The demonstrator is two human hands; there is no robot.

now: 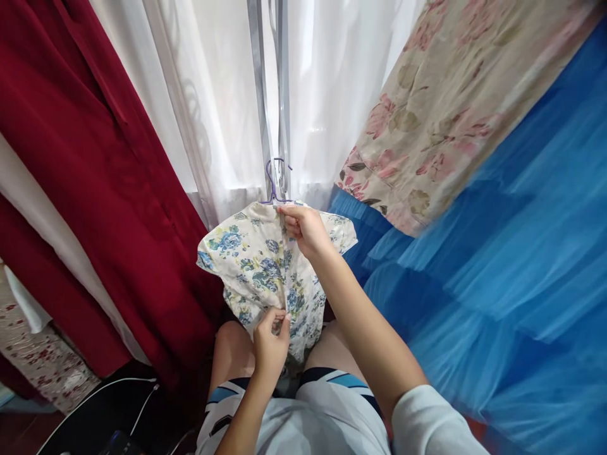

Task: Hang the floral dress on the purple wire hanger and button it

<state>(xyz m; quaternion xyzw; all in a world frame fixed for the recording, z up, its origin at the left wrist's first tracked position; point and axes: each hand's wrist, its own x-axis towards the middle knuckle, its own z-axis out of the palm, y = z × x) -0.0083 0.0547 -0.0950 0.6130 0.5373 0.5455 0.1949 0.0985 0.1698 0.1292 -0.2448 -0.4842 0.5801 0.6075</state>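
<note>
A white short-sleeved garment [256, 262] with blue flowers hangs in front of me on a thin purple hanger [274, 183]. A seam or opening runs down its middle. Near the neckline my right hand [303, 227] is closed, its fingertips pinching the fabric at the top of that seam. Lower down, my left hand [272, 335] pinches the cloth along the same line, thumb against fingers. Whether there is a zipper or buttons under my fingertips, I cannot make out. The garment's lower end hangs between my knees.
Dark red cloth [109, 189] hangs on the left, and white curtains [218, 95] behind. A floral cloth [408, 139] and blue ruffled tulle [474, 303] hang on the right. Grey straps or poles [260, 76] run down above the hanger. A white cable [109, 384] lies at lower left.
</note>
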